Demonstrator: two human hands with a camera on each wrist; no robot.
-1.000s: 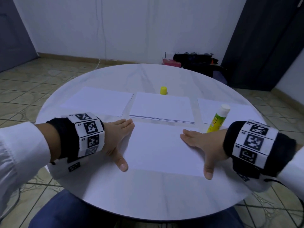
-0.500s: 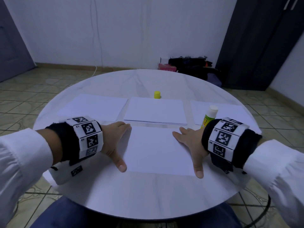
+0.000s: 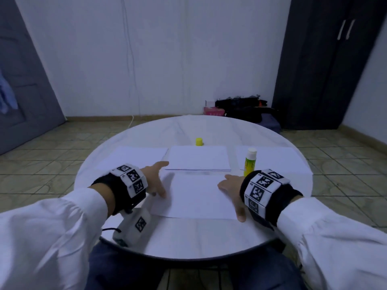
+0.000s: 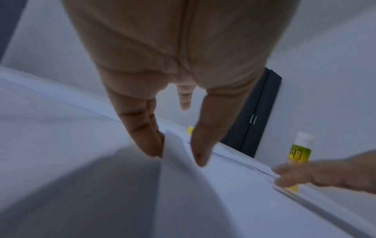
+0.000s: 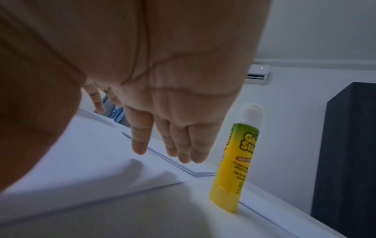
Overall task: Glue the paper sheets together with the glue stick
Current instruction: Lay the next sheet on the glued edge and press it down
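Both hands have slid back a little: left hand [image 3: 156, 178] and right hand [image 3: 231, 190], fingers straight, flank the near paper sheet [image 3: 199, 195] on the desk [image 3: 188, 237]. Pressing looks finished; next, reach the uncapped glue stick [image 3: 250, 162] standing beside the right hand.

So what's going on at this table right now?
A person sits at a round table with both hands on the near sheet. The left hand lies at its left edge, the right hand at its right edge, fingers straight. The glue stick stands upright and uncapped beside the right hand, untouched. Its yellow cap sits behind the middle stack.
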